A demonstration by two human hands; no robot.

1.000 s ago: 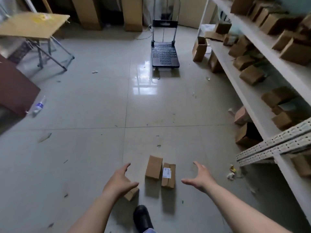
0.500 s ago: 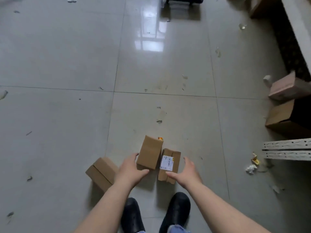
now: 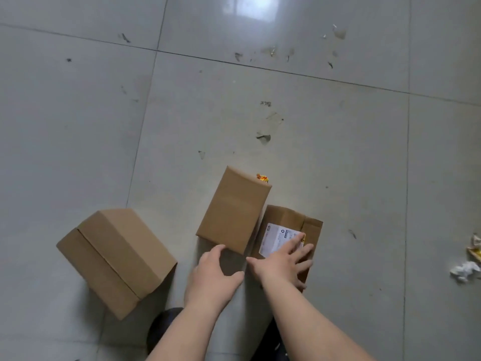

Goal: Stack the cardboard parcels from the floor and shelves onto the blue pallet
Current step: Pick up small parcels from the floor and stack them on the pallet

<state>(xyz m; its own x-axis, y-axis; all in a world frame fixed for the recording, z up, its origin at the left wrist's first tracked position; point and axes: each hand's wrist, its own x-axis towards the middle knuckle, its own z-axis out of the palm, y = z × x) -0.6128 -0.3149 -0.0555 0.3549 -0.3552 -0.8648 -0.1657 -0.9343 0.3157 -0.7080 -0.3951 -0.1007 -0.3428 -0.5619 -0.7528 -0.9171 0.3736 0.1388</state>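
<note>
Three cardboard parcels lie on the grey tiled floor in front of me. A plain middle parcel [image 3: 234,209] stands tilted, and my left hand [image 3: 213,277] hovers at its near lower edge, fingers apart, thumb out to the right. To its right lies a flatter parcel with a white label [image 3: 289,225]; my right hand [image 3: 283,261] rests flat on top of it, fingers spread over the label. A larger plain parcel [image 3: 117,259] sits apart at the left. The blue pallet is out of view.
Crumpled paper and wrapper scraps [image 3: 468,264] lie at the right edge; a small orange wrapper [image 3: 262,177] peeks behind the middle parcel. My dark shoes [image 3: 161,327] stand just below the parcels. Scuffs and bits of litter dot the tiles.
The view has tipped down and closer to the floor. Both hands have come down to the two small parcels; my right hand now lies on the labelled one.
</note>
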